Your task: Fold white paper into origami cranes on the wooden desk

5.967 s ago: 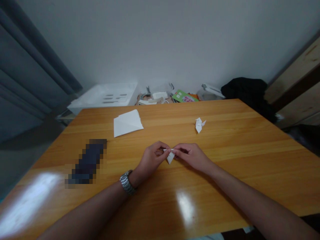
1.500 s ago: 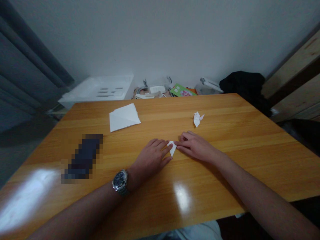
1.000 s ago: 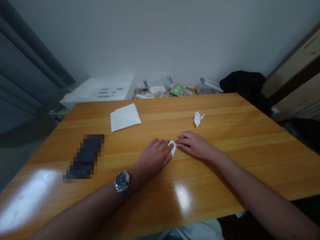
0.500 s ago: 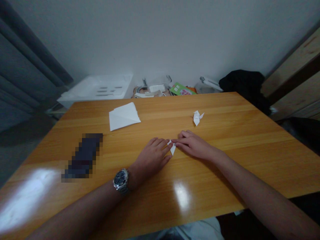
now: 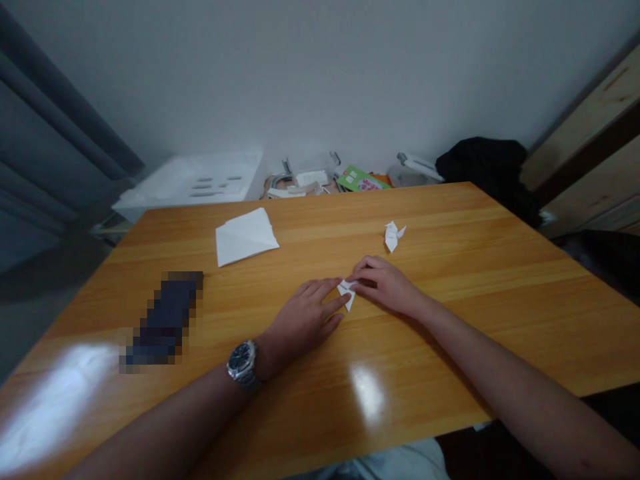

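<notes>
A small piece of folded white paper (image 5: pixel 348 303) lies on the wooden table between my hands, its pointed end toward me. My left hand (image 5: pixel 310 312), with a watch (image 5: pixel 242 360) on its wrist, lies flat with outstretched fingers. Its fingertips press on the left side and middle of the paper. From the other side, my right hand (image 5: pixel 384 285) pinches the upper right edge between thumb and fingers, which partly cover it. Behind the right hand sits a folded paper figure (image 5: pixel 393 237) with pointed tips, touched by neither hand.
White paper sheets (image 5: pixel 246 237) lie at the back left of the table (image 5: pixel 450 233). A dark, pixelated flat object (image 5: pixel 167 317) is at the left. Beyond the far edge are a white foam tray (image 5: pixel 165 190), a green booklet (image 5: pixel 361 180) and a black cloth-like heap (image 5: pixel 480 163).
My right hand has shifted slightly away from me, and my left fingers have spread a little. More of the folded paper's top shows, with a crease across it. The view has moved slightly.
</notes>
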`<state>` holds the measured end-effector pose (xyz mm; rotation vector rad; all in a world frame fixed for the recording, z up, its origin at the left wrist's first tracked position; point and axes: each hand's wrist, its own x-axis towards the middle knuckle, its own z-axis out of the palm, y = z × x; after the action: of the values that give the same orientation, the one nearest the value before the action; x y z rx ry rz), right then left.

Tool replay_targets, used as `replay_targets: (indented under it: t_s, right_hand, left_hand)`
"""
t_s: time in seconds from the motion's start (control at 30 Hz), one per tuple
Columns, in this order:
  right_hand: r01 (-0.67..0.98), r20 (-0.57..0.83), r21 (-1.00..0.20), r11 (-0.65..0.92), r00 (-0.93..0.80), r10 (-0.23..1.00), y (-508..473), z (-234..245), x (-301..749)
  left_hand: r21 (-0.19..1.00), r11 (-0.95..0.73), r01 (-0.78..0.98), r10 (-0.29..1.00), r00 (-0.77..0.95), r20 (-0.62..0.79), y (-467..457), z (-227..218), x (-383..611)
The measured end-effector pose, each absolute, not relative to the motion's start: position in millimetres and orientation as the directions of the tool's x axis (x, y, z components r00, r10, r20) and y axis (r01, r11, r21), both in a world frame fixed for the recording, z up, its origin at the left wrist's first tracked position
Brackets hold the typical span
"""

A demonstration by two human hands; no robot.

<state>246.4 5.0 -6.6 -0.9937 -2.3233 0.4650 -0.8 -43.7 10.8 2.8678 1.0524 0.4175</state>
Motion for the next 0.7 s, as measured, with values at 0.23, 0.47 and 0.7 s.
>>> replay_targets:
  t_s: [0.23, 0.47, 0.7]
  right_hand:
    - [0.595, 0.391, -0.502, 0.628, -0.491, 0.778, 5.3, -2.6, 242.8]
    - [0.616, 0.407, -0.530, 0.583, -0.419, 0.812, 9.6, -5.1, 240.1]
    - [0.596, 0.404, -0.510, 0.620, -0.471, 0.784, 10.4, -7.5, 239.5]
  left_hand:
    - [0.171, -0.774, 0.609, 0.632, 0.730, 0.259, -44.2, 8.2, -0.3]
    - [0.202, -0.775, 0.598, 0.631, 0.744, 0.220, -43.2, 6.3, -1.2]
    - [0.206, -0.765, 0.610, 0.644, 0.727, 0.240, -42.3, 2.5, -0.7]
